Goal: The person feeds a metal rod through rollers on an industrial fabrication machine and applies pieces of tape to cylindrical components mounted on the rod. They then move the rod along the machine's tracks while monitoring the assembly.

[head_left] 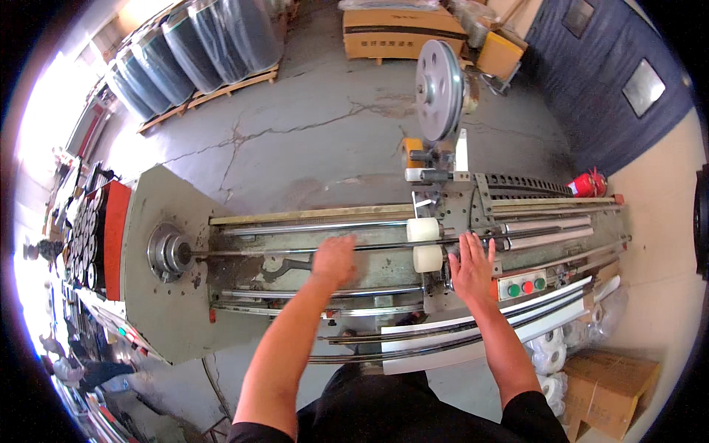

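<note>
- Left hand (334,262) curls at the metal rod (247,252); its grip is unclear.
- Right hand (473,269) spreads flat, gripping nothing visible; fingers should stay clear of the white rollers (427,259).

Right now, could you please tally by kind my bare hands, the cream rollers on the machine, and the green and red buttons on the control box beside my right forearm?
Bare hands: 2
Cream rollers: 2
Green buttons: 2
Red button: 1
Total: 7
</note>
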